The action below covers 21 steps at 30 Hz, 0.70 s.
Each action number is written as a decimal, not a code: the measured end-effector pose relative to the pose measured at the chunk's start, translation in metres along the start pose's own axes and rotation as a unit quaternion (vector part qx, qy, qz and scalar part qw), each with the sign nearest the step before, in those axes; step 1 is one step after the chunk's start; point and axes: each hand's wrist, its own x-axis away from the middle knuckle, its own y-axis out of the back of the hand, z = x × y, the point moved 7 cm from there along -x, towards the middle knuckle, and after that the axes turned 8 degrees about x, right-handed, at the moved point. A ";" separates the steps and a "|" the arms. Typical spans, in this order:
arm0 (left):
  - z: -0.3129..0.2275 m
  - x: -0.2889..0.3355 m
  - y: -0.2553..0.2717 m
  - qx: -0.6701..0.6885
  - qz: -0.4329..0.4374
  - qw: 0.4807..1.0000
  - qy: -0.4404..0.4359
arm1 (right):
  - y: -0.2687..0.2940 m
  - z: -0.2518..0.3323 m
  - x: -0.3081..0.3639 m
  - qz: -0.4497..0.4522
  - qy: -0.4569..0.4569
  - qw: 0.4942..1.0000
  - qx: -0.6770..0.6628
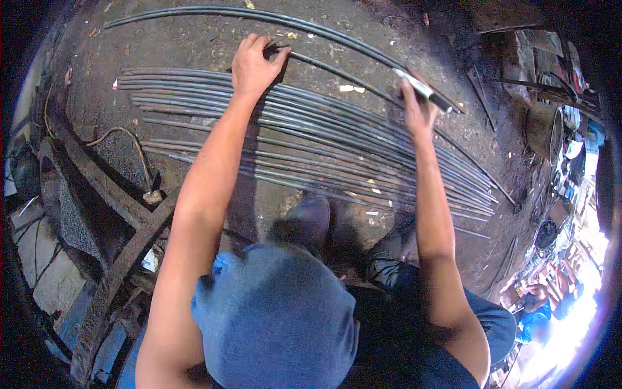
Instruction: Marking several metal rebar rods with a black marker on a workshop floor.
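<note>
On the dirt floor (194, 45), a spread of long thin metal rods (311, 139) lies side by side, running left to right under both arms. Left hand (254, 65) reaches to the far side of the pile, fingers curled around the end of 1 thin rod (337, 70) lifted clear of the rest. Right hand (418, 107) is closed on a short pale tool (421, 87), held against the same rod further along. 2 shoes (311, 220) stand just beside the pile's near edge. Rusty metal frame (123, 214) lies to the left.
</note>
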 end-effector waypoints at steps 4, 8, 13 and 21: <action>-0.003 -0.002 -0.006 -0.011 -0.006 1.000 0.003 | -0.073 -0.002 -0.032 0.097 -0.049 0.991 -0.081; -0.004 -0.002 -0.003 -0.007 0.006 1.000 0.024 | -0.125 0.007 -0.047 0.157 -0.027 0.987 -0.010; -0.003 -0.002 -0.003 0.002 -0.003 1.000 0.027 | -0.149 -0.019 -0.056 0.131 0.001 0.991 -0.035; -0.008 -0.004 0.000 -0.015 -0.011 1.000 0.021 | -0.159 -0.010 -0.053 0.111 0.045 0.992 0.025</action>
